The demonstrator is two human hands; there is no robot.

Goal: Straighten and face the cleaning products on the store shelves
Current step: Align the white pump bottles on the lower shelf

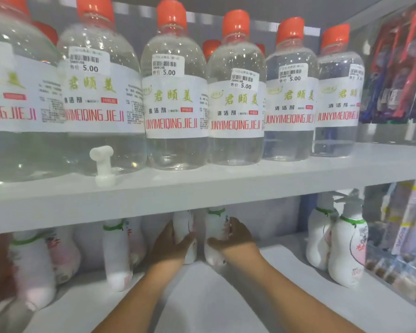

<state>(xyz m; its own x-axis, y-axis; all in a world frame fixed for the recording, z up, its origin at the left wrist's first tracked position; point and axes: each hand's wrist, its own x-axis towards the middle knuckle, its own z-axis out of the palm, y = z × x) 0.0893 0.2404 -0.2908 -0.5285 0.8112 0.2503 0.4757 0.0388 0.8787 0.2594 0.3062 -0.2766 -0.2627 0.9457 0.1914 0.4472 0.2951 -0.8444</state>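
Two hands, one white bottle each
Left hand [172, 241] wraps left bottle [184, 227]; right hand [231, 239] wraps right bottle [215, 233]; both upright, side by side, straight ahead.

- The tops of the white bottles [185, 227] on the lower shelf are hidden behind the upper shelf edge [202, 200].
- The leftmost clear bottle [17, 97] is cut off by the frame edge.
- The hanging packets [399, 68] at right are blurred beyond reading.

Close head view facing shelves [202, 188]
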